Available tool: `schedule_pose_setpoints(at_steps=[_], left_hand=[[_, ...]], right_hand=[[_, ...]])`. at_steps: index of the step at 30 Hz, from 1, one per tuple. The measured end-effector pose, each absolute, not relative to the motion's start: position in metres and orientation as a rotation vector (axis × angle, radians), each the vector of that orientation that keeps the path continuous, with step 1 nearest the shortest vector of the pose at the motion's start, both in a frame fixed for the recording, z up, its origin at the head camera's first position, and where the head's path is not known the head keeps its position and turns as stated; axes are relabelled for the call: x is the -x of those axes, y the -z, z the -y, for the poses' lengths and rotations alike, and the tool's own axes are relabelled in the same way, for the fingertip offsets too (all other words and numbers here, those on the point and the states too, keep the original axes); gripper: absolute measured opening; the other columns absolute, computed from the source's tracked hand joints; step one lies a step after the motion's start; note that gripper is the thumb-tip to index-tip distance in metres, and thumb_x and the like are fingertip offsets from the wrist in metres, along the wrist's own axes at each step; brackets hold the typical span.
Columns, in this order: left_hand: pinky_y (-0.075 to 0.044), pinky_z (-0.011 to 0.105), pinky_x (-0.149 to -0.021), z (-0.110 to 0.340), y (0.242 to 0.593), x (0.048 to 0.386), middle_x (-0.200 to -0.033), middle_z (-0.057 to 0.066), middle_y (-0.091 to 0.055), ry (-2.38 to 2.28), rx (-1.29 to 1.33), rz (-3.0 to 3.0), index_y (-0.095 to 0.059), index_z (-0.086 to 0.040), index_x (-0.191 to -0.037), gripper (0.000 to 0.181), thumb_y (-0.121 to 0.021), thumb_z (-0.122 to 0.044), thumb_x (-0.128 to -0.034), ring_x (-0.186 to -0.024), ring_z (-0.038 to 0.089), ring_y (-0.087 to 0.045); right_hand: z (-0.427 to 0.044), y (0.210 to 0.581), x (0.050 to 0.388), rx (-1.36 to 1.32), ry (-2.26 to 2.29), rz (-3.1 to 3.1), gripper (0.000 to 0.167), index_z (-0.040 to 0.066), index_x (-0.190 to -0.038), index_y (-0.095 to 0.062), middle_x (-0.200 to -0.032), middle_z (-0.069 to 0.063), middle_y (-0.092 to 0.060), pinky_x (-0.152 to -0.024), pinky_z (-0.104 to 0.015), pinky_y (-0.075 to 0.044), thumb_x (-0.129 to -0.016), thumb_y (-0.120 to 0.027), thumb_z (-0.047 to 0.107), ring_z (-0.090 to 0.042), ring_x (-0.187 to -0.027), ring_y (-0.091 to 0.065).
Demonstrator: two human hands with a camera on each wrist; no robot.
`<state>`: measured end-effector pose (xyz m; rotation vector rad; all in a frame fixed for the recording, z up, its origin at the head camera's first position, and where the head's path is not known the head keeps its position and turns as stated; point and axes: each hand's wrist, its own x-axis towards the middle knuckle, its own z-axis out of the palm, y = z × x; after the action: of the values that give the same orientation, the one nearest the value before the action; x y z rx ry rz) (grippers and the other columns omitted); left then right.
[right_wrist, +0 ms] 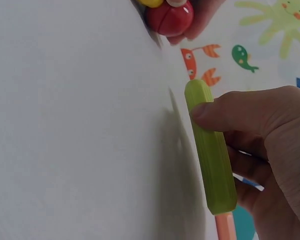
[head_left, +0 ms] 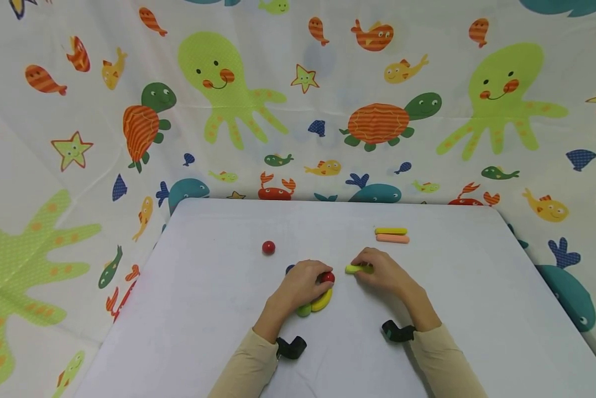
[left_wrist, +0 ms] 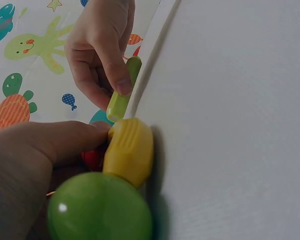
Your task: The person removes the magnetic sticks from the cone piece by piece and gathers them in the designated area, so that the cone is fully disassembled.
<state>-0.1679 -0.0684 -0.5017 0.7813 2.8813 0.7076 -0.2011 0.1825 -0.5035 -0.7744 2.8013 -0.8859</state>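
My left hand point(head_left: 302, 283) grips a shiny red ball point(head_left: 328, 277) between thumb and fingers. Right beside it lie a curved yellow piece point(head_left: 322, 300), like a toy banana, and a rounded green piece point(head_left: 304, 310); both show large in the left wrist view, the green piece point(left_wrist: 100, 207) nearest the camera. Part of a blue piece point(head_left: 290, 268) peeks out behind the left hand, which hides the rest. My right hand point(head_left: 383, 272) pinches a ridged yellow-green stick point(right_wrist: 210, 150) between thumb and fingers, to the right of the red ball.
Another red ball point(head_left: 268, 247) lies farther back on the left of the white table point(head_left: 203, 309). Behind the right hand, a yellow stick point(head_left: 391, 231) and a peach-coloured stick point(head_left: 392, 239) lie side by side. A cloth with sea animals point(head_left: 288, 66) hangs behind the table.
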Motion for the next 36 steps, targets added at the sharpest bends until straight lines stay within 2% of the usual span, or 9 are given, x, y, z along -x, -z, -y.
schedule_pose_setpoints(at_steps=[5,11,14,20,27,36], left_hand=[[-0.052,0.034,-0.102,0.068,0.502,0.168,-0.124,0.000,-0.071,-0.693,-0.777,-2.874,-0.068,-0.015,-0.129,0.039,-0.066,-0.036,-0.0964,-0.116,0.017,-0.064],[-0.052,0.035,-0.103,0.068,0.503,0.168,-0.124,-0.001,-0.071,-0.686,-0.780,-2.883,-0.068,-0.015,-0.129,0.039,-0.066,-0.035,-0.0961,-0.117,0.017,-0.064],[-0.052,0.034,-0.103,0.068,0.502,0.168,-0.124,-0.001,-0.071,-0.691,-0.785,-2.889,-0.068,-0.015,-0.129,0.039,-0.066,-0.035,-0.0959,-0.117,0.017,-0.064],[-0.052,0.034,-0.102,0.068,0.502,0.167,-0.124,0.000,-0.072,-0.709,-0.790,-2.888,-0.069,-0.014,-0.128,0.038,-0.067,-0.034,-0.0957,-0.116,0.017,-0.064],[-0.053,0.034,-0.101,0.069,0.502,0.167,-0.124,0.000,-0.071,-0.726,-0.796,-2.888,-0.068,-0.014,-0.128,0.038,-0.067,-0.034,-0.0958,-0.116,0.017,-0.064],[-0.053,0.033,-0.099,0.070,0.502,0.167,-0.123,0.000,-0.072,-0.724,-0.817,-2.894,-0.069,-0.014,-0.127,0.038,-0.068,-0.033,-0.0948,-0.114,0.017,-0.065]], right_hand=[[-0.191,0.500,0.210,0.732,0.880,-2.850,0.020,0.013,-0.107,-0.074,-0.104,0.000,-0.070,-0.094,-0.041,-0.056,-0.087,-0.075,0.009,-0.016,-0.098,-0.062],[-0.205,0.498,0.221,0.772,0.902,-2.922,0.020,0.006,-0.104,-0.074,-0.101,-0.005,-0.071,-0.089,-0.043,-0.057,-0.085,-0.076,0.002,-0.020,-0.093,-0.064],[-0.212,0.499,0.227,0.779,0.884,-2.958,0.020,0.004,-0.104,-0.074,-0.103,-0.009,-0.073,-0.090,-0.046,-0.056,-0.084,-0.075,0.000,-0.026,-0.098,-0.066],[-0.223,0.502,0.237,0.672,0.795,-3.013,0.020,0.003,-0.107,-0.073,-0.113,-0.014,-0.073,-0.102,-0.051,-0.051,-0.086,-0.075,0.004,-0.033,-0.115,-0.064],[-0.231,0.502,0.240,0.593,0.759,-3.037,0.025,0.000,-0.113,-0.073,-0.119,-0.017,-0.072,-0.106,-0.055,-0.046,-0.088,-0.074,0.005,-0.038,-0.120,-0.061],[-0.239,0.503,0.242,0.497,0.688,-3.045,0.027,0.001,-0.115,-0.072,-0.124,-0.023,-0.066,-0.107,-0.058,-0.045,-0.089,-0.073,0.008,-0.041,-0.120,-0.057]])
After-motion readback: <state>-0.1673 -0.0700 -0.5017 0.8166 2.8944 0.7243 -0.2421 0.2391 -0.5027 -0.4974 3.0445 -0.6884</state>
